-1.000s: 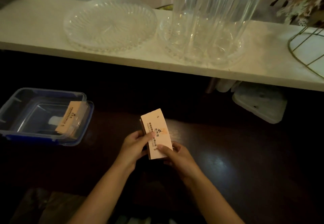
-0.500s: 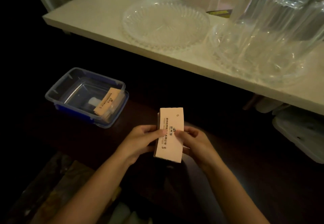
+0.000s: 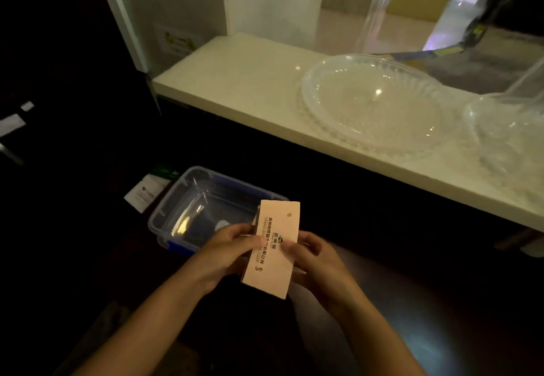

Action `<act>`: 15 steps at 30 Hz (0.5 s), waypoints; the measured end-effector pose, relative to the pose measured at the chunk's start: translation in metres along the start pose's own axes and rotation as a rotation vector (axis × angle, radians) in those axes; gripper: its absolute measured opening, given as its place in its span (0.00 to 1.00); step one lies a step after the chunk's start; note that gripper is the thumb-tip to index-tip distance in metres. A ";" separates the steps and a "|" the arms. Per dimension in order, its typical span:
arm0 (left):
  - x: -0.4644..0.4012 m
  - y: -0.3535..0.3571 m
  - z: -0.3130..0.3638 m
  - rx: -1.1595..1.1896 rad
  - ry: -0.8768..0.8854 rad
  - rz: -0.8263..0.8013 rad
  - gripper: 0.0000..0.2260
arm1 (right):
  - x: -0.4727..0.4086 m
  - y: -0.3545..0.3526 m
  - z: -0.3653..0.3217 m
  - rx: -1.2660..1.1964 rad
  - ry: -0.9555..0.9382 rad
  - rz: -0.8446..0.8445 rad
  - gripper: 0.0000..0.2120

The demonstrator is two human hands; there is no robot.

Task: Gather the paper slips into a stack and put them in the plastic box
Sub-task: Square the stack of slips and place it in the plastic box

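- Fingers (image 3: 259,240) of the left hand (image 3: 226,253) press on the left edge of the stack of paper slips (image 3: 272,250), the thumb lying across its printed face.
- Fingers of the right hand (image 3: 318,260) close on the stack's right edge, the thumb tip on the face beside the dark print.
- Both hands thus clamp the stack between them, holding it tilted and clear of the dark desk (image 3: 441,302).
- The top slip is pale pink with a column of dark characters; the edges of further slips show at its upper left.
- The stack's upper end overlaps the near right corner of the plastic box (image 3: 188,199), which sits on the desk just beyond the left hand.
- The box is clear with blue trim and stands open; a small pale patch shows on its floor.
- A white card (image 3: 147,191) lies beside the box's far left corner.
- Above the desk runs a pale shelf (image 3: 235,81) carrying a clear ribbed plate (image 3: 374,101) and more clear glassware (image 3: 506,128) at the right edge.
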State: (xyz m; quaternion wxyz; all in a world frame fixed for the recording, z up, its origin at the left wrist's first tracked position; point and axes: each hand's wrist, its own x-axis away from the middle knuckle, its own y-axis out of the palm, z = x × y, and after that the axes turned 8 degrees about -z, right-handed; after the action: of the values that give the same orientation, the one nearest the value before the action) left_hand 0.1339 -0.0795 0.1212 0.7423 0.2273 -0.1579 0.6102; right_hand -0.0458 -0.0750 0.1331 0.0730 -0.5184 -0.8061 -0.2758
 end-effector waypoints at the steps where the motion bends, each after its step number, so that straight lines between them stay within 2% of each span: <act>1: -0.004 -0.019 0.004 0.007 0.008 0.002 0.09 | -0.012 0.010 -0.003 0.003 -0.023 -0.006 0.14; 4: -0.018 -0.069 0.019 0.002 0.031 0.030 0.07 | -0.039 0.020 -0.013 0.172 -0.172 0.079 0.09; 6: -0.027 -0.095 0.027 -0.017 0.036 0.062 0.06 | -0.047 0.013 -0.018 0.557 -0.260 0.200 0.10; 8: -0.038 -0.114 0.029 -0.050 0.006 0.073 0.06 | -0.052 0.007 -0.014 1.084 -0.326 0.240 0.12; 11: -0.056 -0.128 0.026 -0.148 -0.061 0.058 0.09 | -0.060 0.004 0.002 1.721 -0.386 0.031 0.17; 13: -0.068 -0.130 0.022 -0.205 -0.108 0.050 0.09 | -0.067 0.004 0.009 1.914 -0.282 -0.119 0.20; 15: -0.077 -0.129 0.018 -0.250 -0.157 0.040 0.07 | -0.073 0.002 0.013 1.991 -0.189 -0.203 0.22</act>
State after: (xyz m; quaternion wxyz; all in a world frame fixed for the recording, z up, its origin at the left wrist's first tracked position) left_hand 0.2452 -0.1728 0.0777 0.7380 0.1771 -0.2947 0.5807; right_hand -0.0088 -0.1258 0.0932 0.3852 -0.1701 -0.7126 0.5611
